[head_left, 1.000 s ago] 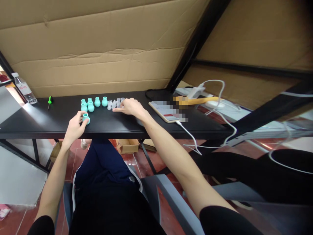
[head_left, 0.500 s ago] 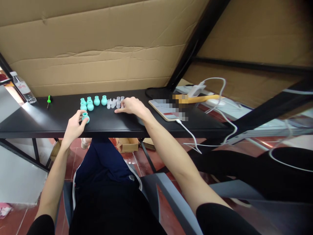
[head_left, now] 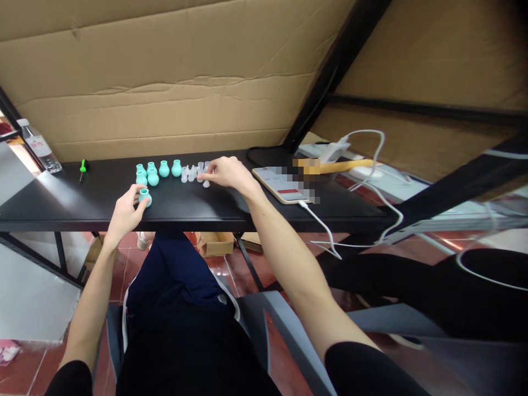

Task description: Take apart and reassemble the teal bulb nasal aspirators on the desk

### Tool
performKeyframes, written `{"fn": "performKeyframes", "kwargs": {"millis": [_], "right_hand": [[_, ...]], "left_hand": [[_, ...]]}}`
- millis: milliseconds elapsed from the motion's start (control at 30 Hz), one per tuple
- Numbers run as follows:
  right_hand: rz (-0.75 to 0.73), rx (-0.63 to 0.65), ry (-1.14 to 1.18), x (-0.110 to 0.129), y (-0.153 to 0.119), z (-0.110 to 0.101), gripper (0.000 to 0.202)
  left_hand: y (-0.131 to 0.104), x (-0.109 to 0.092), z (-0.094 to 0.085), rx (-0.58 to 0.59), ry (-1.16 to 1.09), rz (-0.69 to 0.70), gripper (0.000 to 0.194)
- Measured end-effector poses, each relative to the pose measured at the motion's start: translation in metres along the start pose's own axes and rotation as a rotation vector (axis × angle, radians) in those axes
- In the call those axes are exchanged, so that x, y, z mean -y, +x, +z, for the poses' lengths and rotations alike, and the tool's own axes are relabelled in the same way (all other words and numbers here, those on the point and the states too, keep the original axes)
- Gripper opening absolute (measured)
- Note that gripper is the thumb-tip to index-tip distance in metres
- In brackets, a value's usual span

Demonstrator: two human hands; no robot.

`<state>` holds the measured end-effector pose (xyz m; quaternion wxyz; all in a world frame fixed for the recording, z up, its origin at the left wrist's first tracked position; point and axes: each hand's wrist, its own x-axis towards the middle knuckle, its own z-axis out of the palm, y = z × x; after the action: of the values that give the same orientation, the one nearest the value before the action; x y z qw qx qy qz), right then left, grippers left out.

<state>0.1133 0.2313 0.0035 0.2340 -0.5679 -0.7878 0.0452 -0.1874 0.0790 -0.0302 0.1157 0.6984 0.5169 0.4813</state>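
Observation:
Near the table's front edge, my left hand (head_left: 130, 209) is closed around a small turquoise bulb-shaped piece (head_left: 145, 198), its open neck facing up. Behind it stand several more turquoise bulbs (head_left: 164, 169) with their necks upward. To their right is a cluster of small clear plastic cups (head_left: 192, 173). At the right end of this cluster, my right hand (head_left: 225, 173) pinches one clear plastic cup (head_left: 206, 183), whose lower end shows below the fingers. The fingertips partly cover the pieces behind them.
A phone (head_left: 284, 186) with a white charging cable (head_left: 319, 219) lies on the right of the black table (head_left: 82, 206). On the left are a water bottle (head_left: 40, 147) and a green-handled tool (head_left: 83, 166). Cardboard (head_left: 165, 71) walls the back.
My right hand has lifted slightly and turned, its fingers now pinching a clear cup. My left hand stays in place with the turquoise bulb.

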Motion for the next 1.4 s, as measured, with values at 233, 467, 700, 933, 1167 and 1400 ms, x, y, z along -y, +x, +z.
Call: {"fn": "performKeyframes", "kwargs": {"millis": [233, 467, 700, 933, 1167, 1400], "right_hand": [[0.035, -0.322, 0.152, 0.003, 0.0, -0.01, 0.042], [-0.014, -0.125, 0.058, 0.006, -0.004, -0.011, 0.037], [-0.061, 0.237, 0.038, 0.003, -0.005, -0.013, 0.013], [0.105, 0.058, -0.095, -0.004, -0.002, -0.007, 0.015], [0.114, 0.085, -0.098, -0.001, -0.004, -0.007, 0.014], [0.123, -0.134, -0.065, 0.004, -0.007, -0.011, 0.027]], "left_hand": [[0.0, 0.0, 0.001, -0.005, 0.017, 0.011, 0.028], [0.0, 0.0, 0.001, -0.005, 0.026, 0.015, 0.028], [-0.001, -0.001, 0.0, -0.005, 0.019, 0.014, 0.028], [0.0, -0.001, 0.001, 0.004, 0.018, 0.005, 0.029], [0.0, 0.0, 0.002, -0.025, -0.027, 0.003, 0.034], [0.0, -0.001, 0.004, -0.035, -0.081, -0.024, 0.03]]}}
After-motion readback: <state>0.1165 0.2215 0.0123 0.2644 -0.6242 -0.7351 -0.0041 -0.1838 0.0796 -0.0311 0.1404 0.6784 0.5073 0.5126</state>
